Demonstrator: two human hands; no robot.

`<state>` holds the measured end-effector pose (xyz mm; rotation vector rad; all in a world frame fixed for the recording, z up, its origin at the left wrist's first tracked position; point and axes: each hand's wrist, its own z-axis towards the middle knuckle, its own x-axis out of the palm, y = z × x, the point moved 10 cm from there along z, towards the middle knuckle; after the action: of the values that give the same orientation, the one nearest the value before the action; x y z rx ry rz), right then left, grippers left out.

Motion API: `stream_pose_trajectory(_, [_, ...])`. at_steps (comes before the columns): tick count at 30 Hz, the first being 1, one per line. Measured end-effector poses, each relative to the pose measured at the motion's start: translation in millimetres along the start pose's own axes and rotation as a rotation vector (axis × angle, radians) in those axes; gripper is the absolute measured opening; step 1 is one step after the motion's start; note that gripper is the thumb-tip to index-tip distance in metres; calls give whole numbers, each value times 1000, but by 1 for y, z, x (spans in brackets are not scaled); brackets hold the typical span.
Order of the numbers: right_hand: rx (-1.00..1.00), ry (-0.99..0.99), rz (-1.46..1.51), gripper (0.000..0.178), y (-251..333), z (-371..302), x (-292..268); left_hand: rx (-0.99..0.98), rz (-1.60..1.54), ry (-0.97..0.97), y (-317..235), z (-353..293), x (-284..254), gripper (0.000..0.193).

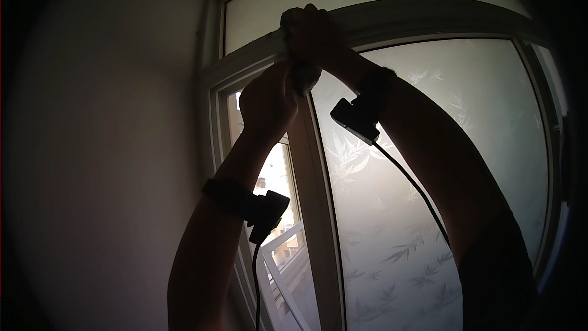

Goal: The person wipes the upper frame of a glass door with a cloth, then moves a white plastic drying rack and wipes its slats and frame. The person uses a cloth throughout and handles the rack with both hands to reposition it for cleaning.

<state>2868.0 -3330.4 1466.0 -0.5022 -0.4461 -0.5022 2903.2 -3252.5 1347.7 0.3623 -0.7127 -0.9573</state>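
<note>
Both my arms reach up to the top of a white window frame (429, 19). A dark, crumpled cloth (306, 79) is bunched between my hands, against the frame's upper crossbar. My right hand (314, 35) is closed on its upper part, with the knuckles near the top of the bar. Just below and to the left, my left hand (268, 101) is curled closed against the lower part of the cloth. Its fingers are mostly hidden in shadow. Each wrist wears a black strap with a small box-shaped device and a cable.
A frosted pane (416, 165) with a leaf pattern fills the right side. To its left, beside a vertical post (315, 208), a narrow opening shows a tilted white frame (278, 276) and bright light. A plain wall (116, 147) stands at the left, in shadow.
</note>
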Motion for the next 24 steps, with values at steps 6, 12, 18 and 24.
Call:
stream_pose_trajectory(6, [-57,-104,206,26,28,12,12,-21,92,86,20,-5,-13,23])
stream_pose_trajectory(12, [-29,-93,266,24,48,4,-35,-39,145,212,-6,-8,-44,20])
stream_pose_trajectory(18, [80,-46,323,18,82,-5,-98,-107,224,429,-30,-27,-96,30])
stream_pose_trajectory(24, [55,57,319,17,127,12,-76,-108,353,557,0,-49,-113,37])
